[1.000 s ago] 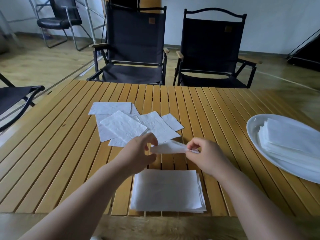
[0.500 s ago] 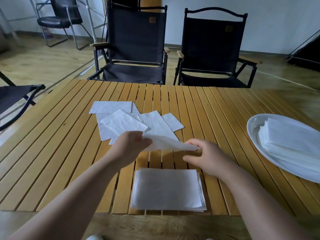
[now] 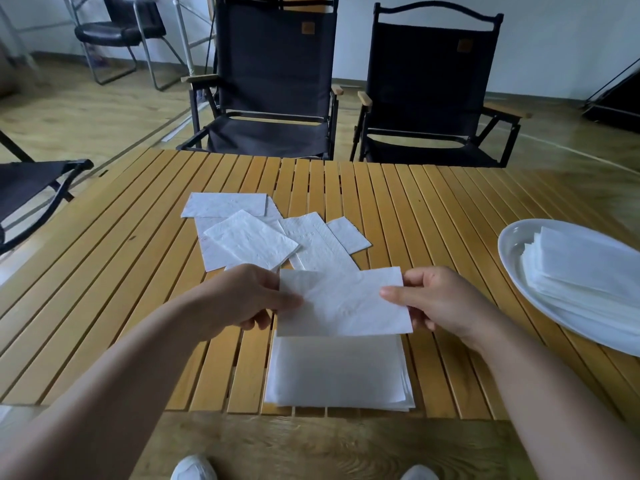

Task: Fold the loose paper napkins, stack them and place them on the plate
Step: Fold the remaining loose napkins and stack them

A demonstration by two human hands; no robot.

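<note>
Head view: soft embossed rectangular napkin [image 3: 343, 303] in the pinch of left hand [image 3: 242, 301] and right hand [image 3: 441, 301], over square stack [image 3: 336, 372].

Looks like a plain office or studio room: slatted wooden table [image 3: 433, 209], black folding chairs [image 3: 273, 64] behind it, cantilever office chair [image 3: 117, 29] far left, wood-look floor [image 3: 86, 112], bare white wall [image 3: 561, 39].

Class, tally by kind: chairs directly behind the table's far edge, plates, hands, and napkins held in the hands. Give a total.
Chairs: 2
Plate: 1
Hands, left hand and right hand: 2
Held napkin: 1
Total: 6
</note>
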